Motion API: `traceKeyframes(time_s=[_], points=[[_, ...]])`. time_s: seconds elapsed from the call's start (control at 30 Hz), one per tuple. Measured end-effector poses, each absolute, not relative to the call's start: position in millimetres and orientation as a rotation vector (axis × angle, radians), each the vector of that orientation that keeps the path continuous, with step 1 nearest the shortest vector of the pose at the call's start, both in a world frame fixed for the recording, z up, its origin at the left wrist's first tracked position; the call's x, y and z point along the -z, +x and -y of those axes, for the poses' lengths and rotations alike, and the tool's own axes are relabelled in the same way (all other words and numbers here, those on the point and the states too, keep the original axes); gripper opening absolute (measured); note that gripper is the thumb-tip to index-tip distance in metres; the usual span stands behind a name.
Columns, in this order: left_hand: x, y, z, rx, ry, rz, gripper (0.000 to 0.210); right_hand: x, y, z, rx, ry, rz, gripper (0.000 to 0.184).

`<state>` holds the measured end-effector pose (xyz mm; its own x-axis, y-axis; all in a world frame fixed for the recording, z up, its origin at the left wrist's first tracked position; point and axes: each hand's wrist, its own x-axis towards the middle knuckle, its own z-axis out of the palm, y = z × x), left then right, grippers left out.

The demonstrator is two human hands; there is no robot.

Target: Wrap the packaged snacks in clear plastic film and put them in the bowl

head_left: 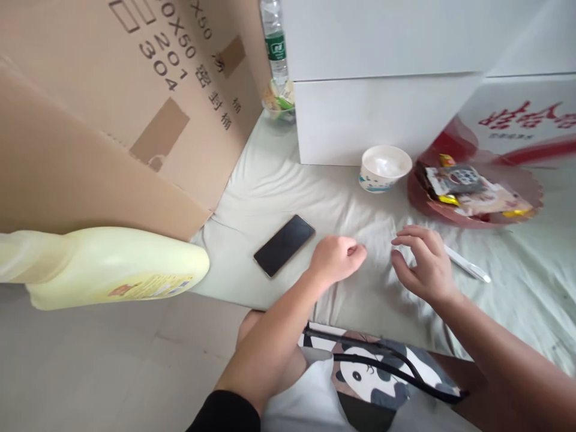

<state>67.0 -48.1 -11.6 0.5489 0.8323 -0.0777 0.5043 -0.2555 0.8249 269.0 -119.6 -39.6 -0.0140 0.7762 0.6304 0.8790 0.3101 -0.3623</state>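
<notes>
My left hand (338, 259) is curled into a loose fist above the cloth, to the right of a dark-screened smartphone (284, 245). Whatever may be inside its fingers is hidden. Across a small gap is my right hand (423, 263), its thumb and fingers bent but apart, with nothing visible between them. A slim white stick-like object (468, 264) with a clear end lies on the cloth just beyond the right hand and is partly covered by it. The phone lies flat, untouched by either hand.
A paper cup (384, 175) and a reddish basket (418, 201) of wrapped snacks stand behind the hands, by white boxes (373, 114). At left are a cardboard box (90, 156) and a pale yellow bottle (121, 258). A water bottle (275, 45) stands at the back; a panda-print bag (360, 372) is in front.
</notes>
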Motion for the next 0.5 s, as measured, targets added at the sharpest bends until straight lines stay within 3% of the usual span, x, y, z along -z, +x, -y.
traceKeyframes(time_s=[0.27, 0.37, 0.47, 0.5], points=[[0, 47, 47, -0.404, 1.641, -1.111, 0.045, -12, 140, -99, -0.01, -1.229, 2.409, 0.023], [-1, 46, 42, -0.333, 1.591, -0.978, 0.044, -8, 93, -210, 0.051, -1.371, 2.327, 0.022], [11, 51, 32, -0.271, 1.655, -0.904, 0.039, 3, 62, -311, 0.135, -1.459, 2.233, 0.003], [17, 53, 30, -0.276, 1.663, -0.88, 0.036, 6, 58, -340, 0.125, -1.477, 2.193, 0.015]])
